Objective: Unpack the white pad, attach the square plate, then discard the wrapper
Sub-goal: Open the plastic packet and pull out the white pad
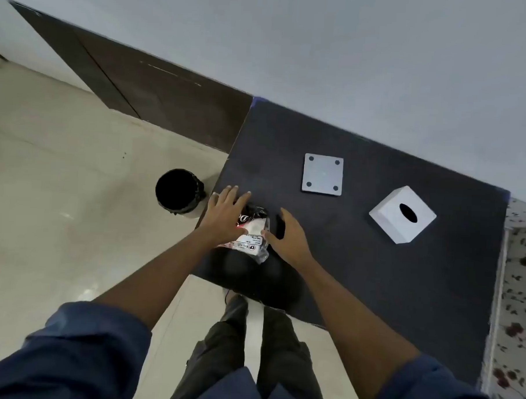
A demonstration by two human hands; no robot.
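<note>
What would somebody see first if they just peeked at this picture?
Probably the two hands, left hand and right hand, reaching for a crinkly wrapped packet near the dark table's left edge. Next, the grey square plate with four holes lying farther back, a white tissue box to its right, and a black bin on the floor.

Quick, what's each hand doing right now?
Left hand: open, fingers spread, resting flat on the wrapped pad.
Right hand: open, touching the pad's side, not gripping.

Small print on the wrapper (pixel 252 229); blurred, nothing legible
</note>
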